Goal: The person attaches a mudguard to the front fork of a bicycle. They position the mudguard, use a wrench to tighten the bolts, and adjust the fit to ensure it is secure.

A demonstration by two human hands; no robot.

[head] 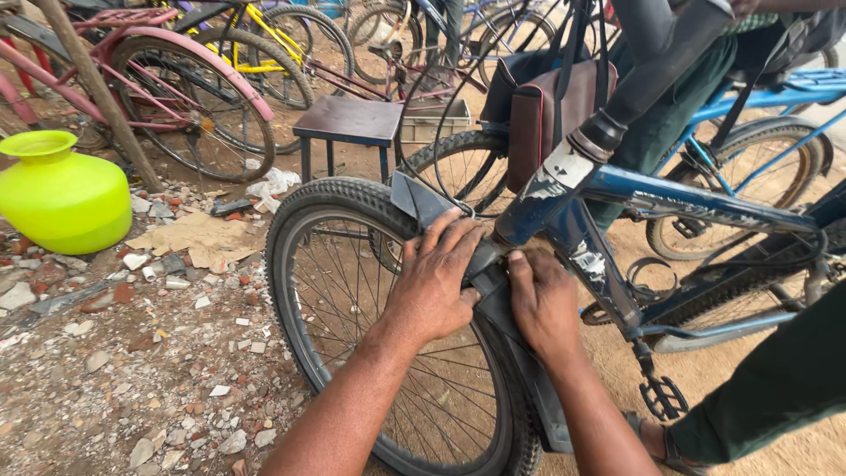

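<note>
Head view: both our hands on the mudguard [515, 353] over the rear wheel [352, 291].
Our left hand [434, 278] lies flat, fingers together, across the tyre and the mudguard's top end. Our right hand [542, 304] presses the mudguard just beside the blue frame [696, 203]. A green pot [57, 194] stands well apart, left.
</note>
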